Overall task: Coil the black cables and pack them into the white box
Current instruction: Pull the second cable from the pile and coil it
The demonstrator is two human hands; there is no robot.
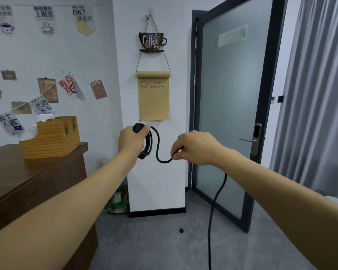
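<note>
At centre frame, we are gripping the coiled loops of the thin black rubber cable (149,142) in our left hand (132,141), keeping them gathered; our right hand (195,148), apart, is pinching the slack to feed another loop.

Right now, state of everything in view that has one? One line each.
black cable: partly coiled, the rest trails down toward the floor
coil: several loops, hanging from the left hand
left hand: grips the top of the coil
right hand: pinches the loose run of cable
door: ajar, handle level
paper roll: unrolled, hanging on the wall, handwriting on it
white box: not in view
</note>
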